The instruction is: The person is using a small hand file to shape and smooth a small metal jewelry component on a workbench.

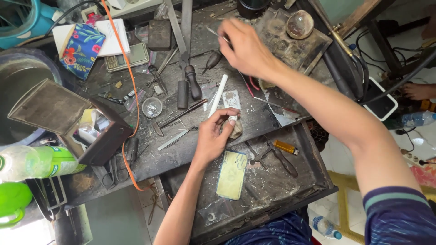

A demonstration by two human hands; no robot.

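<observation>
My left hand grips a small lumpy tan block with a small whitish piece on top, near the front edge of the dark workbench. My right hand reaches to the back of the bench and pinches a thin metal tool. A white rod lies between the two hands, next to a small square metal piece. Below my left hand an open drawer holds a yellowish flat card, pliers and a yellow lighter.
Files and wooden-handled tools lie at the bench's middle. A small scale, a floral pouch, an orange cord and a small round dish sit left. A dark box and green bottle stand at the left edge. Hoses run right.
</observation>
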